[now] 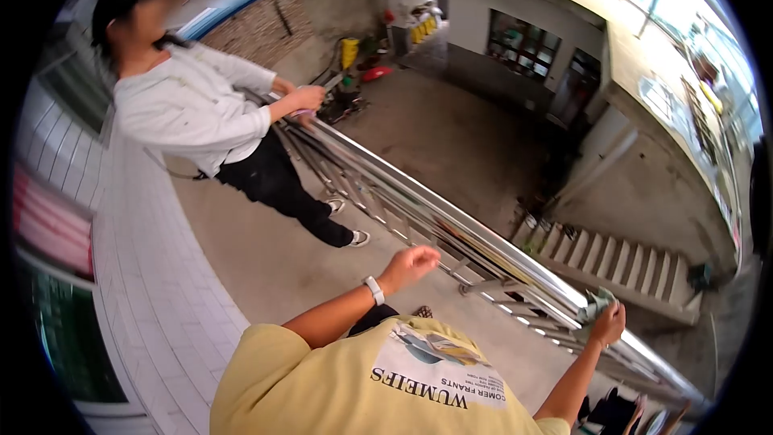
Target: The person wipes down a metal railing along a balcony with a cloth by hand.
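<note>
1. The metal railing (547,280) runs diagonally past you; your work is at its near stretch, but how much is done or left can't be told.
2. Your right hand (609,325) is at the top rail, fingers closed on a cloth.
3. Your left hand (409,268) is raised beside the railing, no object visible in it, fingers curled; whether they meet the palm, you can't tell.
4. The grey-green cloth (594,306) lies against the rail, protruding beyond your right fingers.

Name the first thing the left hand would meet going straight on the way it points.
Probably the metal railing: it lies ahead of the left hand in this view, though depth and height are hard to judge.
</note>
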A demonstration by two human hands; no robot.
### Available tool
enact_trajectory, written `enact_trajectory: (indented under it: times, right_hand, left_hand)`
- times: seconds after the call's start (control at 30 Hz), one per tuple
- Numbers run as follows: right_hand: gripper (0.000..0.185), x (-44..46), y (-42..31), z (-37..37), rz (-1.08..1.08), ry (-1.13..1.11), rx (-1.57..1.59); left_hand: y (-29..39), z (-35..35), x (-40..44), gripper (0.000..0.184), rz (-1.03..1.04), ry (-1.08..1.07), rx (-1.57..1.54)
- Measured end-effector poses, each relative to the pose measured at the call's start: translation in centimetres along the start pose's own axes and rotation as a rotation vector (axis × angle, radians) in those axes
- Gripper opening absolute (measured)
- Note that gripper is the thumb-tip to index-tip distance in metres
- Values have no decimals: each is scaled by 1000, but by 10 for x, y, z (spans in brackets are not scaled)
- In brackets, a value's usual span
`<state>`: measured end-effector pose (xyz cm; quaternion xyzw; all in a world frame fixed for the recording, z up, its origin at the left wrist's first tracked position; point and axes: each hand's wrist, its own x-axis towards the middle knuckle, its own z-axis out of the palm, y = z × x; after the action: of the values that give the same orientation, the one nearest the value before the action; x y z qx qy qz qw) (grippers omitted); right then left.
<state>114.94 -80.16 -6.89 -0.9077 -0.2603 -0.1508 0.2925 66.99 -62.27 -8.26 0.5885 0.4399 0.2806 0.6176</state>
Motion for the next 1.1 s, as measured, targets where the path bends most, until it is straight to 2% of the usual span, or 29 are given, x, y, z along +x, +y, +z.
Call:
enact_trajectory:
  times: [0.1,0.2,0.27,0.33,0.37,0.4,0.47,0.73,0.97,1.1]
  right_hand:
    - [33,-1,3,-1,55,-49,-21]
    - [37,5,9,1,79,-116,-75]
    - [41,4,0,-3,50,-92,-88]
    - [49,9,3,-3,84,-173,-135]
    - [50,10,-2,-5,100,-174,-134]
    - [47,23,40,21,35,-145,-12]
    - [43,-3,-56,-42,144,-99,-40]
    - [43,-5,-59,-42,119,-67,-15]
    - [42,-1,-47,-35,59,-43,-40]
    - [43,-2,-52,-38,106,-56,-30]
  left_hand:
    - [-32,-4,-33,19,-2,83,59]
    - [-50,-17,-54,18,-96,102,110]
    - [-67,-25,-64,18,-106,132,48]
    - [-77,-34,-73,18,-99,167,59]
    - [-79,-39,-76,19,-92,176,56]
    - [-80,-41,-81,19,-89,181,51]
    - [-79,-47,-87,19,-100,215,70]
    - [-55,-50,-82,20,-133,188,263]
    - [-40,-41,-72,19,-111,75,250]
    - [-49,-34,-76,19,-47,103,296]
